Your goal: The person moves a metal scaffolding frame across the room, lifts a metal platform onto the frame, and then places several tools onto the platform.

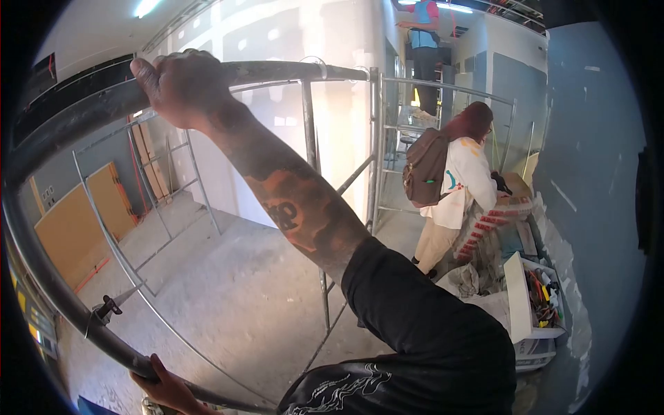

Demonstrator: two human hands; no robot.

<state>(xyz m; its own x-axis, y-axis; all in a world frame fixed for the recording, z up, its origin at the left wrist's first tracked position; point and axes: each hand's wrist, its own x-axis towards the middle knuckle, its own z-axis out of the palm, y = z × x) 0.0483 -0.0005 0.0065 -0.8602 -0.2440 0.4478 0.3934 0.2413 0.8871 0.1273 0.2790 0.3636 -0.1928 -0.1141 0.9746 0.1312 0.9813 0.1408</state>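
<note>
My right hand is wrapped around the upper tube of a metal scaffold frame, the arm stretched across the view to the upper left. At the lower left, my left hand grips the curved lower tube of the same frame, its thumb over the pipe and its other fingers partly hidden. Between the two hands, a dark fitting with a pointed grey piece sticks out from the tube. A thin wire loops round the tube beside it.
A person with a brown backpack bends over stacked bags at right. Near them is a white box of tools. Another person stands higher up behind. More scaffold frames stand on the concrete floor by a tan board.
</note>
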